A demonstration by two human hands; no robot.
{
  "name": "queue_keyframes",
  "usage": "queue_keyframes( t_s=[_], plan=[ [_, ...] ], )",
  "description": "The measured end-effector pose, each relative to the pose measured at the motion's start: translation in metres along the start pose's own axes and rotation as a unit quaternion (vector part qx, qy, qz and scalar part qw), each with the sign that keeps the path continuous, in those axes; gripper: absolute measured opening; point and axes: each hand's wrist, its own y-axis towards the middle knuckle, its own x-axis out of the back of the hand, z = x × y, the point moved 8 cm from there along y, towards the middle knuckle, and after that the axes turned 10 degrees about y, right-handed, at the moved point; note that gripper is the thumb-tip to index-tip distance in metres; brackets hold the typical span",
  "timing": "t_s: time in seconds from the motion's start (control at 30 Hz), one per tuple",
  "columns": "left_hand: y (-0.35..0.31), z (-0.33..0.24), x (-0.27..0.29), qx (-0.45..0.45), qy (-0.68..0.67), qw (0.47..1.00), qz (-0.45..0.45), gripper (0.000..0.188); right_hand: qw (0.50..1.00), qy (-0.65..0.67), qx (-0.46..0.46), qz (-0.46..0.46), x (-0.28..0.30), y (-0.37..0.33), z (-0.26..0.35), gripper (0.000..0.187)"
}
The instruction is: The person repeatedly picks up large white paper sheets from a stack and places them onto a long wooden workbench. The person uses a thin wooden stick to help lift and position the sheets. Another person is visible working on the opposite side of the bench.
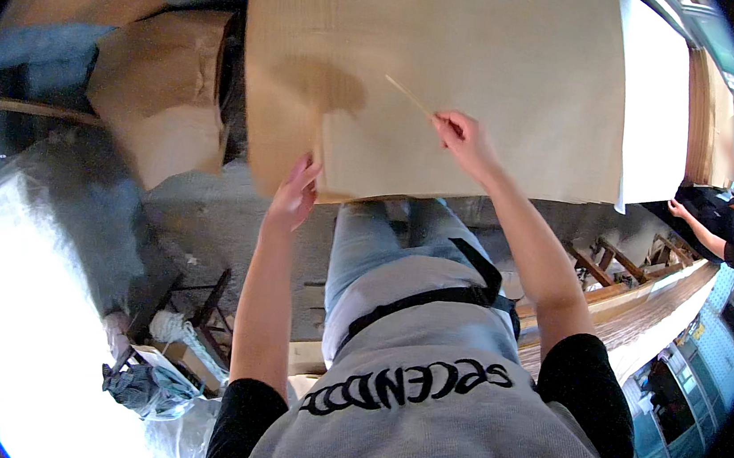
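A large brown paper sheet [493, 54] spreads over the work surface in front of me, its near edge close to my legs. My left hand [297, 193] is at the near left corner, fingers closed on the sheet's edge, with some fingertips hidden. Over the sheet, my right hand [467, 143] pinches a thin pale stick [410, 94] between thumb and fingers. The stick points away to the far left. A darker round shadow falls on the sheet left of its tip.
White sheet material [658, 99] lies along the right, where a co-worker's hand [679, 208] touches its near corner. Bent brown cardboard [162, 91] stands at the left. Wooden pieces [628, 297] lie low on the right. A dark plastic bag [149, 389] sits at lower left.
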Motion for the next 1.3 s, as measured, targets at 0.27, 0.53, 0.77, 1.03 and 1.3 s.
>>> queue_keyframes(
  t_s=[0.27, 0.53, 0.77, 1.03, 1.3],
  plan=[
    [-0.006, 0.082, -0.137, 0.005, -0.109, 0.992, 0.066, 0.041, 0.964, 0.055, -0.091, 0.245, 0.028, -0.109, -0.122, 0.028],
    [0.052, 0.104, -0.188, 0.054, -0.113, 0.982, -0.143, 0.023, 0.881, 0.389, -0.222, 0.154, 0.078, -0.133, -0.177, 0.032],
    [0.032, 0.087, -0.133, 0.047, -0.133, 0.982, -0.125, 0.022, 0.763, 0.605, -0.227, -0.006, 0.18, -0.141, -0.219, 0.035],
    [0.02, 0.072, -0.115, 0.015, 0.152, 0.967, -0.202, 0.028, 0.987, 0.056, -0.134, -0.075, 0.192, -0.122, -0.236, 0.029],
    [-0.028, 0.123, -0.1, -0.056, 0.132, 0.92, -0.365, 0.034, 0.977, 0.097, -0.098, -0.16, 0.168, -0.156, -0.19, 0.042]
  ],
)
